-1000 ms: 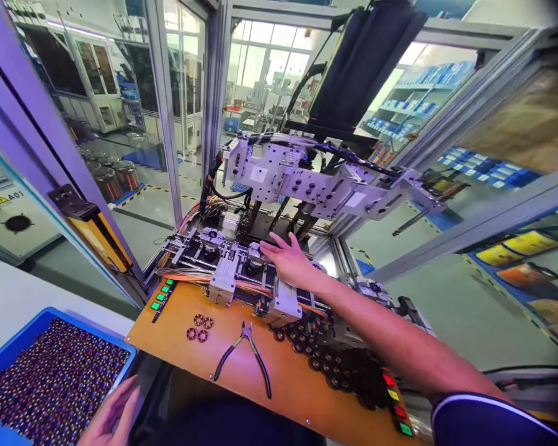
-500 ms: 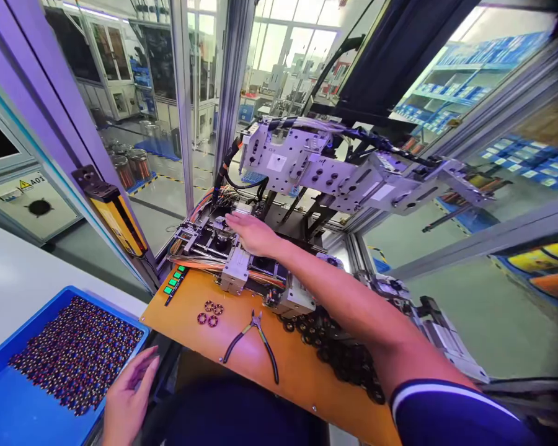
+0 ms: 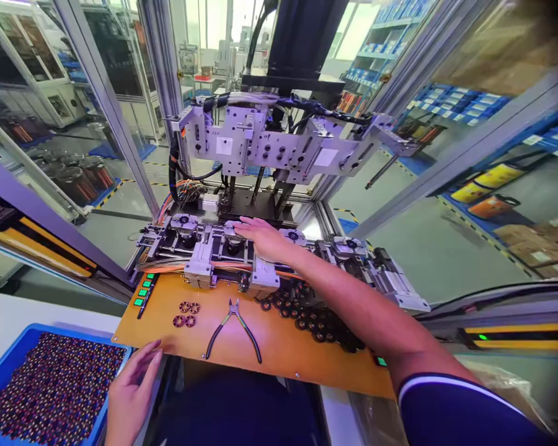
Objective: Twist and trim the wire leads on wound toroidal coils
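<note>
My right hand (image 3: 265,238) reaches over the machine's row of fixtures, its fingers stretched out with the tips at the second round fixture (image 3: 234,230). Whether the fingertips touch it, I cannot tell. At the lower left, my left hand (image 3: 132,390) hangs between the blue tray (image 3: 128,356) and the orange board (image 3: 158,334), fingers loosely curved and apart, holding nothing. Several small ring parts (image 3: 185,314) lie on the board. Beside them rest pliers (image 3: 234,325) with their handles spread. Many black round parts (image 3: 307,316) are heaped under my right forearm.
The blue tray is heaped with small ring parts. A metal tooling plate (image 3: 270,145) hangs above the fixtures. Green buttons (image 3: 143,292) line the board's left edge. Yellow-and-black side units (image 3: 41,248) and metal frame posts stand around the machine.
The view has swung to the right, showing more of the fixture row. My right hand now lies over the second fixture instead of by the leftmost one. My left hand stays beside the tray.
</note>
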